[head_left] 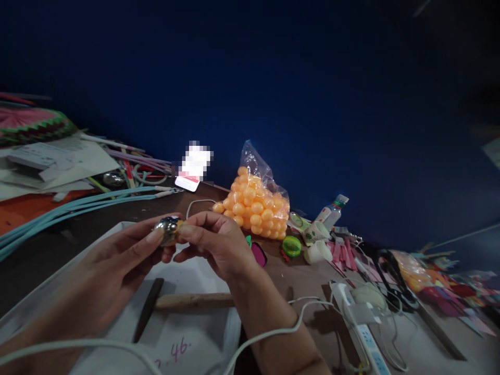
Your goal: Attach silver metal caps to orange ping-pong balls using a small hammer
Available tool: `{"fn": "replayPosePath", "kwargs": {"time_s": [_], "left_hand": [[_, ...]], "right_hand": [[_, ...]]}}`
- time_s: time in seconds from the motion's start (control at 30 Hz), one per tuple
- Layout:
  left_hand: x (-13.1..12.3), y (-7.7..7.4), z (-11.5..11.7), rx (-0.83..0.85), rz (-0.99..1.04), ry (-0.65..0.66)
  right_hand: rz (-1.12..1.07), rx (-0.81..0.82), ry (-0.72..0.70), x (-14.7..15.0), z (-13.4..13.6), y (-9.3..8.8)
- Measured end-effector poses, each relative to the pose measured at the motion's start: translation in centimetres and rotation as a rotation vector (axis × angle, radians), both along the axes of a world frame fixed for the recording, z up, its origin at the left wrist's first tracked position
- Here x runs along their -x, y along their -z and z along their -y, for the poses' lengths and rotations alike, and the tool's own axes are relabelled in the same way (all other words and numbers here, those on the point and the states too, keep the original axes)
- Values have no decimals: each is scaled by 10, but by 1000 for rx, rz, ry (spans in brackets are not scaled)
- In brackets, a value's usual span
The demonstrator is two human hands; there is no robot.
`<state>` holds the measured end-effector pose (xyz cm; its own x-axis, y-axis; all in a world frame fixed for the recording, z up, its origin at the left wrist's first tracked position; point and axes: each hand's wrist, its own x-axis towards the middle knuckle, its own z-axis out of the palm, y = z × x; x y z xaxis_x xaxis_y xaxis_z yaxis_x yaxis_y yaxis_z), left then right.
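Note:
A shiny silver ball [166, 228] is held up between the thumb and fingers of my left hand [133, 250]. My right hand [221, 242] pinches at the ball's right side, where a small yellow-orange patch shows by the fingertips. Whether that patch belongs to the ball or is a separate piece, I cannot tell. Below both hands is a white tray [209, 344] with "46." written in pink. In it lies a hammer with a wooden handle [195, 301] and a dark head [148, 310].
Behind my hands stands a clear bag of orange balls [258, 208], near a lit phone [192, 169]. Blue cords [97, 195] run across the left. To the right are a green-striped ball [291, 246], a white cup [318, 252], a bottle [335, 211] and a power strip [365, 333]. White cables cross the foreground.

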<state>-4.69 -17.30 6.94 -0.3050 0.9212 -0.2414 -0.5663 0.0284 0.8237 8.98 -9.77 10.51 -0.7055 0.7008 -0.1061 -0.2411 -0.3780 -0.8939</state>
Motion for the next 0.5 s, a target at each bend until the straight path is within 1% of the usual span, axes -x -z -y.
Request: {"fn": "replayPosePath", "kwargs": {"time_s": [0.13,0.27,0.37,0.5], "left_hand": [[0,0,-1,4,-1,9],[0,0,-1,-16,12,-17],[-1,0,-1,29,30,-41],[-2,-1,-2,60,33,-28]], "right_hand": [[-3,-14,1,1,0,-1],[-2,-25,-8,1,-1,1],[1,-19,2,1,-1,3],[-2,-10,6,1,0,3]]}}
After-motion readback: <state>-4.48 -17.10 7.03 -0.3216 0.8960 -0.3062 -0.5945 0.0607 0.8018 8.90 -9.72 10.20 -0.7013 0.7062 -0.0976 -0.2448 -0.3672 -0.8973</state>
